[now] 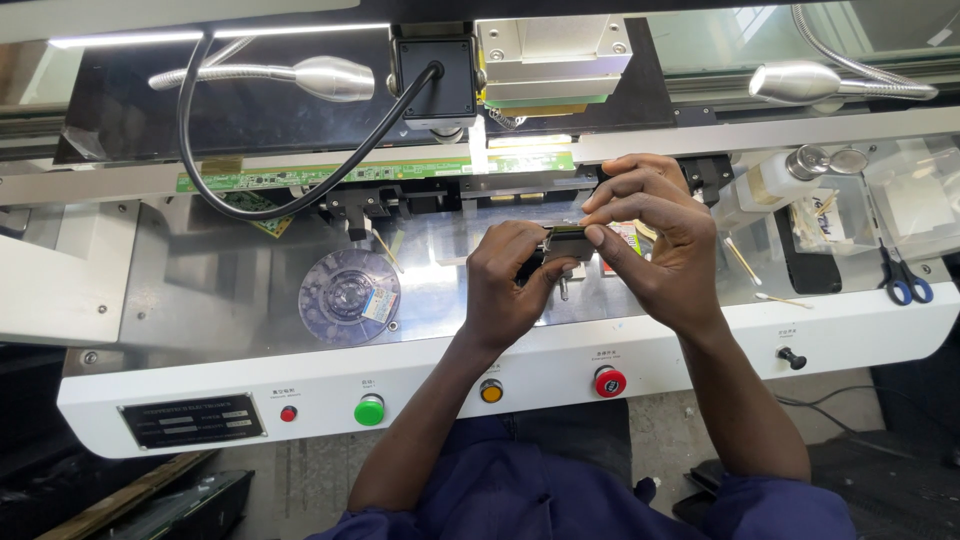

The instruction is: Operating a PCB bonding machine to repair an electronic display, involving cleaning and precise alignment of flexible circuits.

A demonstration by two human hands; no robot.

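Nearest me runs the white front panel point(700, 345) of the machine, its row of buttons untouched: small red, green point(369, 409), amber, and a large red one point(609, 381). Just above it both hands meet over the shiny work plate point(250, 270). The left hand point(505, 285) is closed around a small dark tool point(545, 260), and the right hand point(655, 245) pinches its upper end with narrow fingertips, so the piece is held between them, clear of the plate. I judge the work mid-way, nothing yet laid down. A round reel point(350, 296) lies left. Farther right, a clear tray point(930, 200) with walls; its contents I cannot make out. Blue-handled scissors point(905, 283) lie beside it. Farthest, a long green circuit strip point(330, 175).
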